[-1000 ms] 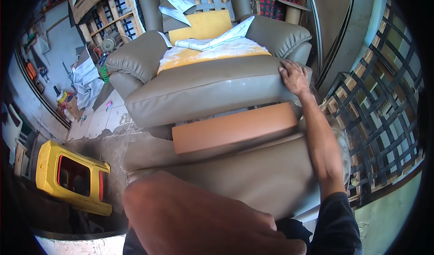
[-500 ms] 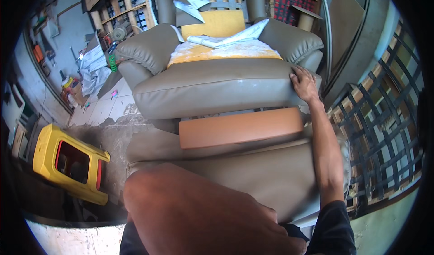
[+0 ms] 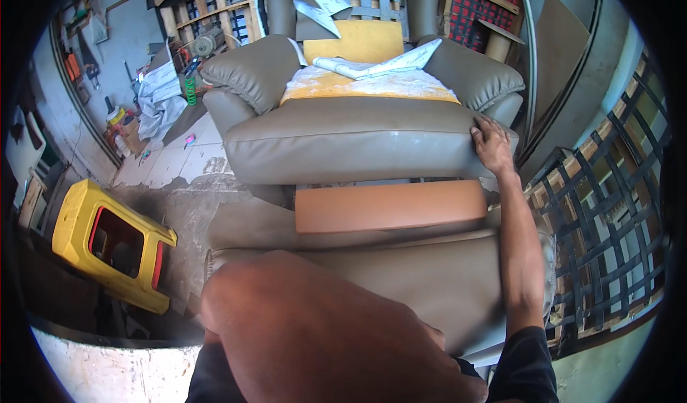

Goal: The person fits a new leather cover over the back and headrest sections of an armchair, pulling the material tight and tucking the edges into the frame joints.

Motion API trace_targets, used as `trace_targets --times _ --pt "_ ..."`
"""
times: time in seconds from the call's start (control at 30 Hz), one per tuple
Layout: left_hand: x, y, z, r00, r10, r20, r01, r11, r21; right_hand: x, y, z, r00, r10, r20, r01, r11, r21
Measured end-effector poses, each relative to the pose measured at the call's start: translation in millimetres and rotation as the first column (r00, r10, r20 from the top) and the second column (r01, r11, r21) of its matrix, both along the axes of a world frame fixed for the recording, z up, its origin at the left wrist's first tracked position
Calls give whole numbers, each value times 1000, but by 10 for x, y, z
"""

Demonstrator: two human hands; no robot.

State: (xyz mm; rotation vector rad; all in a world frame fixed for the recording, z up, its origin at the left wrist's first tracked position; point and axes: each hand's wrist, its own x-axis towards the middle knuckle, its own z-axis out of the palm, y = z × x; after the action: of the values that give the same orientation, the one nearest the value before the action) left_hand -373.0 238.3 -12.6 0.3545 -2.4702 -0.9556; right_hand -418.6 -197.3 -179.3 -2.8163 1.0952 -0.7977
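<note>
My right hand (image 3: 493, 144) rests with spread fingers on the right end of the grey-brown padded front panel (image 3: 343, 145) of a recliner armchair. Its forearm reaches up from the lower right. Large and close, my bent left arm (image 3: 308, 317) crosses the lower middle; the fingers of that hand are not clearly visible. Between the panel and the nearer grey-brown upholstered section (image 3: 401, 274) lies a long, smooth orange-brown board-like piece (image 3: 390, 206). Behind the panel, the seat shows yellow foam (image 3: 315, 85) with a white-smeared surface, and a folded white printed sheet (image 3: 390, 63) on it.
A yellow plastic stool (image 3: 75, 220) lies on its side at left. At right leans a wooden frame with black woven webbing (image 3: 608, 181). Padded armrests (image 3: 254, 70) flank the seat. Tools, bottles and a crumpled pale sheet (image 3: 159, 95) are at the back left.
The whole view has shifted slightly, so the chair appears a little lower and farther right. My right hand stays on the panel's right end.
</note>
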Motion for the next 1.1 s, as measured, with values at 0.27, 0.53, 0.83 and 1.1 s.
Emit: trace_targets --times 0.27,0.53,0.83,1.1 --pt "109 -48 31 996 -54 71 49 996 73 -204 -363 -56 998 50 -38 -53 995 -83" --pt "139 3 2 988 -43 149 26 993 115 -97 -276 -41 998 36 -49 -38 998 -43" --pt "108 -30 20 975 -77 206 43 986 164 -134 -221 -38 998 20 -53 -22 999 -48" --pt "80 -30 105 956 -122 268 54 967 248 -103 -224 -27 999 22 -44 -24 998 -63"
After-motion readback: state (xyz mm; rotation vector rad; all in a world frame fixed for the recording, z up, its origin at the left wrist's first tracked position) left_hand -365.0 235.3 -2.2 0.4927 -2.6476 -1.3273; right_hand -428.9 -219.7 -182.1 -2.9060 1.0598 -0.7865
